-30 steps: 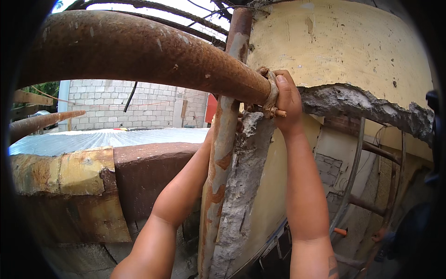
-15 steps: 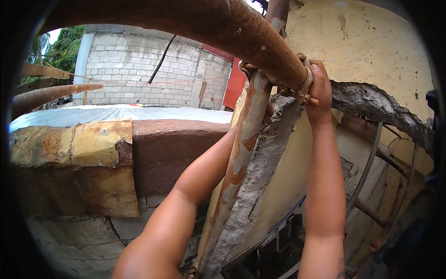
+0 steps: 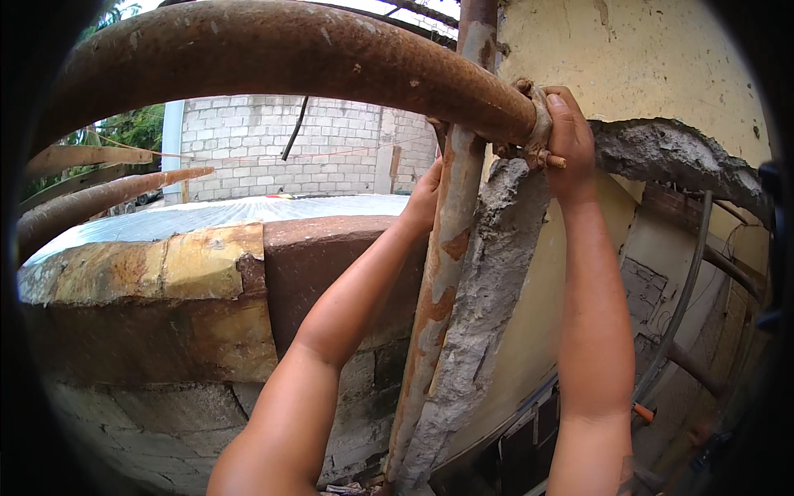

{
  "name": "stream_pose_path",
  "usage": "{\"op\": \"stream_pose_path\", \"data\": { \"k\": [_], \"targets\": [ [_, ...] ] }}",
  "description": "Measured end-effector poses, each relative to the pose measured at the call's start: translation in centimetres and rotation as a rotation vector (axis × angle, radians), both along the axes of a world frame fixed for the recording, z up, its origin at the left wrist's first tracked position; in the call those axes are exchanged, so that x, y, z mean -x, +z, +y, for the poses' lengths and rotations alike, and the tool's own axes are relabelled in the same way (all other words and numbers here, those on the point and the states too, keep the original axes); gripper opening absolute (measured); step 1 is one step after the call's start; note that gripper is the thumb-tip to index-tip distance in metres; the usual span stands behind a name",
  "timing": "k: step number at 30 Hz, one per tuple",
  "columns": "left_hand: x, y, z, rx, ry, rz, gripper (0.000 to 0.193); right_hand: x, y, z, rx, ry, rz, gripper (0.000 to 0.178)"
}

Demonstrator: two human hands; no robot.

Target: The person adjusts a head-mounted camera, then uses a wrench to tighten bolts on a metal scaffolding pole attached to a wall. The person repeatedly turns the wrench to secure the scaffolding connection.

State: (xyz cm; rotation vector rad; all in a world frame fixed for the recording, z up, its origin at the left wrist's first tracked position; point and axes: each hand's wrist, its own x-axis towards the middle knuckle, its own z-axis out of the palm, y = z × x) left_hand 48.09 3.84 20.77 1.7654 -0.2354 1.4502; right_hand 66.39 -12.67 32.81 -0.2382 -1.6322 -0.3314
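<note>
From my end of the feed, the yellow wall [image 3: 637, 70] took up the upper right, its lower edge broken to raw concrete. Across the top ran the thick rusted pipe [image 3: 281, 58], its long axis going from the left toward the right and dipping slightly to its right end, which lay by the wall's left edge. Behind it stood the upright pipe [image 3: 434, 331], leaning a little, its top passing above the crossing one. Along the upright's right edge rose a rough concrete strip [image 3: 480, 331], its top stopping just under the crossing pipe's end.

I had my right hand [image 3: 572, 140] at that end, nearer to it than the other. It was curled against the outer side, thumb up, and I read it as gripping there, though the far fingertips were hidden. My left hand [image 3: 423, 198] was beside the upright's left edge, below the crossing pipe, fingers pointing up; the upright covered part of them, so I could not tell whether they were closed on anything.

The clamp [image 3: 541, 128] sat round the crossing pipe's right end, directly left of my right palm and touching it, with the upright between it and my left hand. Smallest was the bolt [image 3: 556, 160], sticking out rightward from the clamp's lower edge, in front of the right hand's heel.
</note>
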Motion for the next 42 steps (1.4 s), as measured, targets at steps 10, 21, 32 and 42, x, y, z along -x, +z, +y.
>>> {"op": "stream_pose_path", "data": {
  "k": [10,21,32,42],
  "targets": [
    [5.1,-0.7,-9.6,0.106,0.951,0.142,0.034,-1.1,0.2,1.0,0.001,-0.047,0.022,0.036],
    [12.2,10.8,-20.4,-0.538,1.758,0.818,0.044,-1.1,-0.2,1.1,-0.075,-0.071,-0.025,0.037],
    [11.4,10.2,-21.6,-0.731,2.026,0.873,0.038,-1.8,0.6,2.3,-0.110,-0.058,-0.094,0.034],
    [12.7,11.8,-21.1,-0.397,1.646,1.108,0.036,-1.2,0.1,1.3,-0.063,-0.027,-0.043,0.036]
  ]
}}
